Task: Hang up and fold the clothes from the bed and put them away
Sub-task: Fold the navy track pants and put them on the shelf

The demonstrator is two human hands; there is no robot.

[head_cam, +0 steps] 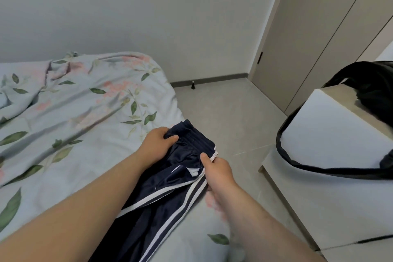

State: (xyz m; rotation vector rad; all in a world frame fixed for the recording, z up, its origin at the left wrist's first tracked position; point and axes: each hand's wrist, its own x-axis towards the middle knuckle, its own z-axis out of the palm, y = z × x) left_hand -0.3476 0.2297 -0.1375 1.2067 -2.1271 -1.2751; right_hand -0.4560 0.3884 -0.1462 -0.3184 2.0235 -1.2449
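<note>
On the bed, navy trousers lay along the right edge by the corner. The left hand and right hand each pinched the waistband, fingers curled. Pulling it taut and aligning both legs would likely fold cleanest.

A plain pale wall fills the top of the frame. A dark strip runs along its bottom edge, and a small black door stop stands on the floor just in front of it. The floor has big light grey tiles. Tall beige cupboard doors fill the upper right. A white cabinet stands at the right with a black bag on top. The bed at the left has a pale cover with leaves and pink flowers. The light is soft and even.
</note>
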